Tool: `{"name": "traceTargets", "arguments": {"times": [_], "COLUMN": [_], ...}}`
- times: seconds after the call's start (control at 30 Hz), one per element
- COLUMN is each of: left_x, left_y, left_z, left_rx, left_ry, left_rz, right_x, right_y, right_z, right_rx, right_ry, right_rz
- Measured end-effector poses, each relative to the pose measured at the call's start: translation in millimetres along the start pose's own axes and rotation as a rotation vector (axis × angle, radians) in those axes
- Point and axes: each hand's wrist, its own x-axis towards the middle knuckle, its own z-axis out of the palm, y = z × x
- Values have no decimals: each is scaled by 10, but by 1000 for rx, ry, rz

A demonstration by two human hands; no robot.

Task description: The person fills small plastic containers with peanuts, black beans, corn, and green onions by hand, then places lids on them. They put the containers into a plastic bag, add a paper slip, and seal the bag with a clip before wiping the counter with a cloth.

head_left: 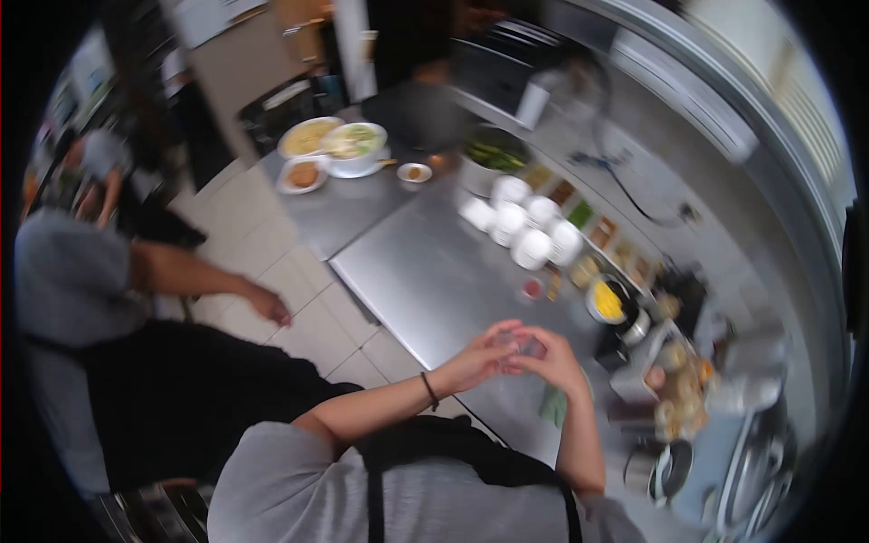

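Observation:
In front of my chest, above the front edge of the steel table (398,271), my two hands meet. My left hand (482,358) and my right hand (549,357) have their fingers closed around a small clear plastic cup (523,343). The fingers and motion blur hide much of the cup. Just beyond my hands, a little tub of red food (531,288) rests on the table. A green cloth (552,405) lies beside my right wrist.
Stacks of white bowls (532,246) stand by a row of topping trays (579,214). Served bowls (355,149) sit at the far left end. Ahead on the right are a yellow-filled container (607,301) and a pot (652,471). A co-worker's arm (195,271) is close on my left.

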Motion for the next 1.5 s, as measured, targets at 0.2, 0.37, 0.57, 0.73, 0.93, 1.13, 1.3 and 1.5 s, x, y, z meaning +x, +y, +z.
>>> {"name": "traceTargets", "arguments": {"times": [0.2, 0.37, 0.57, 0.73, 0.93, 1.13, 1.3, 1.5], "left_x": [-909, -1754, -2501, -2844, -3283, -3979, -4490, -5276], "left_y": [292, 458, 391, 363, 365, -151, -1005, -2015], "left_z": [-669, -937, -613, -322, 163, 838, 1477, 2322], "left_rx": [290, 784, 1116, 1441, 1247, 1408, 743, 347], "left_ry": [478, 732, 1129, 1315, 1469, 1892, 1560, 1823], "left_rz": [69, 295, 333, 288, 302, 554, 856, 1173], "right_x": [464, 815, 1392, 1003, 745, 373, -593, -2480], "right_y": [678, 941, -231, -1078, -1198, -1694, -2224, -2557], "right_z": [67, 117, 1476, 2523, 3065, 3306, 3558, 4244], "right_rx": [-550, -884, -294, 152, 434, 799, 783, 418], "right_ry": [192, 242, -222, -880, -1311, -1422, -1723, -1735], "right_rz": [82, -72, -243, -444, -338, -401, -645, -1206]}}
